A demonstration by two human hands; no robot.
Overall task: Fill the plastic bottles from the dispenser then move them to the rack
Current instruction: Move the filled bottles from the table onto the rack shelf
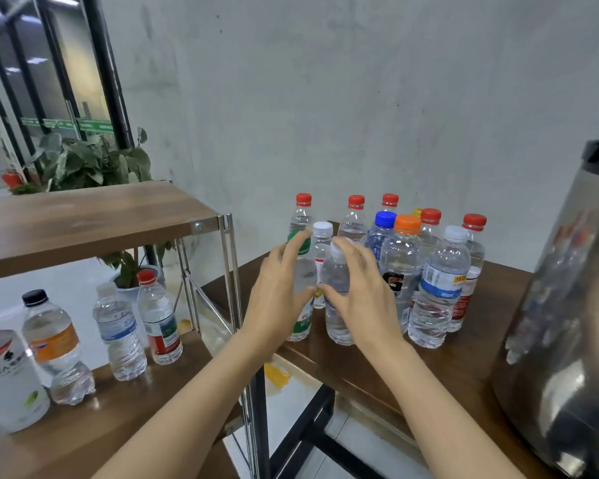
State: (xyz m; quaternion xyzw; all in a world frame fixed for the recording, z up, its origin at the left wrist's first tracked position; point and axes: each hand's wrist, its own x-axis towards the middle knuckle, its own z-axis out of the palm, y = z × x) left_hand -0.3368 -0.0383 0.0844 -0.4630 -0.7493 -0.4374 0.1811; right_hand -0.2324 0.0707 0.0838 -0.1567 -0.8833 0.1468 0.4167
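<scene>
A grey concrete wall [325, 98] stands behind two wooden surfaces, and at the far left there is a glass door with dark frames [49, 63] and a green plant [94, 160].

On the left is the rack [83, 216], with a wooden top shelf and metal posts. On its lower shelf [118, 402] four bottles stand upright: a white bottle with a black cap [4, 375], a bottle with an orange label [54, 344], a clear bottle with a blue label [120, 337] and a bottle with a red cap [159, 316].

To the right of the rack is a dark wooden table [446, 368] with a group of upright bottles near its back corner. The left hand [277, 299] is at the bottle with a green cap [303, 292]; its fingers are spread and curved around the bottle side, touching it, but not fully closed. The right hand [357, 292] is on the clear bottle [336, 305] just beside it, fingers also open and curved around the upper part and the cap. Both bottles stand on the table.

Behind them are more bottles, among them one with a blue cap [382, 233], one with an orange cap [403, 267] and several with red caps. At the far right edge stands the shiny metal dispenser [561, 323].
</scene>
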